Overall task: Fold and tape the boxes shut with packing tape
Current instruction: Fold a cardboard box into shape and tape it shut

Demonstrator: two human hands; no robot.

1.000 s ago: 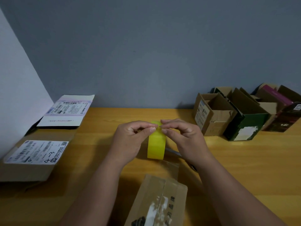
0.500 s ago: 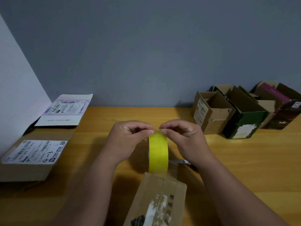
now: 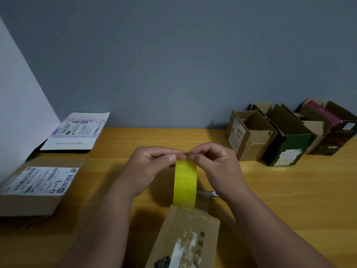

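A yellow roll of packing tape (image 3: 185, 183) stands on edge at the middle of the wooden table (image 3: 280, 194). My left hand (image 3: 148, 169) and my right hand (image 3: 216, 165) both pinch at the top of the roll, fingertips close together. A closed brown cardboard box (image 3: 185, 240) lies just in front of the roll, its centre seam showing old clear tape and torn white label. A strip of clear tape runs from the roll's base onto the box's far end.
Two labelled boxes lie at the left: a brown one (image 3: 32, 192) near me and a white-labelled one (image 3: 75, 132) behind it. Several open boxes stand at the back right: brown (image 3: 249, 136), dark green (image 3: 287, 147), maroon (image 3: 332, 130). A metal tool (image 3: 211, 193) peeks out behind my right wrist.
The tape roll has come down and nearer, from held just off the table to standing against the box's far end. Both hands stayed pinched at its top.
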